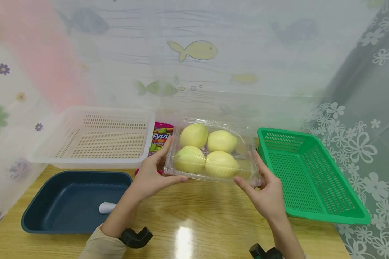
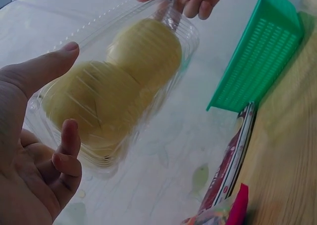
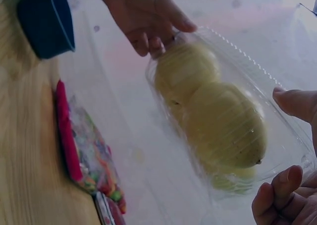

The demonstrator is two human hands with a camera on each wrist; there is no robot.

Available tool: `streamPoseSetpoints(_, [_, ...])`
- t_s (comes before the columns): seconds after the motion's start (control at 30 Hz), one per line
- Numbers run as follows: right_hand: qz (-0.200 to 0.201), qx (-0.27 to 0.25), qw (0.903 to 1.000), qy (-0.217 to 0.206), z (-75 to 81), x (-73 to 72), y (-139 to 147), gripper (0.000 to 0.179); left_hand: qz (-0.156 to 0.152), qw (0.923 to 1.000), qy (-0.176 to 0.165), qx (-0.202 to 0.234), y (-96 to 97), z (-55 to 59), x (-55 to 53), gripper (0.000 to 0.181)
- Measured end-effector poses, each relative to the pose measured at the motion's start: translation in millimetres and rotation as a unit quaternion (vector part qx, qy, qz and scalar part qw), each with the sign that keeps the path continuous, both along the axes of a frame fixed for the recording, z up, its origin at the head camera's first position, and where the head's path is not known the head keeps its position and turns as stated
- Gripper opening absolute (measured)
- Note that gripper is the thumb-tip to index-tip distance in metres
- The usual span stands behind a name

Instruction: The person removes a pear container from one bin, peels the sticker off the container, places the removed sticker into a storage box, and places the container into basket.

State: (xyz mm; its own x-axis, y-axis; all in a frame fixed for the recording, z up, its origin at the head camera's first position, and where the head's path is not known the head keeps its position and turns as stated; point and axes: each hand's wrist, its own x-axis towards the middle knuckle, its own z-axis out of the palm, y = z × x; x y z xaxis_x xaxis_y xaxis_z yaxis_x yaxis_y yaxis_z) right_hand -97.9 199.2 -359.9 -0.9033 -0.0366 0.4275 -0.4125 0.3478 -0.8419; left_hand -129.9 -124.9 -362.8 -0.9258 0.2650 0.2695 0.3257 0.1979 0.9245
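A clear plastic clamshell box [image 1: 247, 145] with several pale yellow mangoes [image 1: 222, 163] inside is held up off the table between both hands. Its left end is gripped by my left hand [image 1: 150, 178], thumb along the front edge and fingers curled beneath. At the opposite end my right hand [image 1: 268, 193] grips the corner, its thumb at the front rim. Both wrist views show the box [image 2: 190, 34] from below, tilted, with the fruit resting on its ribbed bottom. Partly covered by the box and left hand is a pink-edged candy bag [image 1: 162, 133].
A white basket [image 1: 142, 142] stands at the back left. Before it sits a dark blue basin [image 1: 65, 201] with a white cylinder [image 1: 106, 207] in it, partly behind the left forearm. On the right is a green basket [image 1: 314, 172]. A dark red package [image 2: 229, 160] lies beyond the candy bag.
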Motion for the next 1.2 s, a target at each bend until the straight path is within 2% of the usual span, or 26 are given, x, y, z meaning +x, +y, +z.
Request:
streamPoseSetpoints(0.27, [0.010, 0.008, 0.9998, -0.014, 0.4, -6.1, -12, 0.090, 0.010, 0.9994, -0.009, -0.033, -20.5, 1.7, -1.9, 0.112])
streamPoseSetpoints(0.5, [0.014, 0.021, 0.9985, -0.048, 0.0, -12.7, -27, 0.089, 0.017, 0.9988, -0.018, -0.043, -38.7, 3.7, -1.4, 0.111])
streamPoseSetpoints(0.7, [0.037, 0.022, 0.9979, -0.047, -2.6, -21.1, -41, 0.089, 0.019, 0.9984, -0.035, -0.040, -56.7, 6.7, 2.3, 0.108])
streamPoseSetpoints(0.9, [0.069, 0.014, 0.9962, -0.051, -3.8, -26.6, -56, 0.091, 0.012, 0.9986, -0.029, -0.043, -75.5, 9.9, 4.9, 0.106])
streamPoseSetpoints(1.07, [0.084, 0.011, 0.9945, -0.061, -3.2, -29.8, -69, 0.092, 0.020, 0.9971, -0.020, -0.071, -90.3, 11.2, 6.4, 0.106])
streamPoseSetpoints(1.2, [0.093, 0.012, 0.9930, -0.071, -1.9, -32.4, -81, 0.092, 0.023, 0.9968, -0.006, -0.076, -102.1, 10.7, 8.0, 0.105])
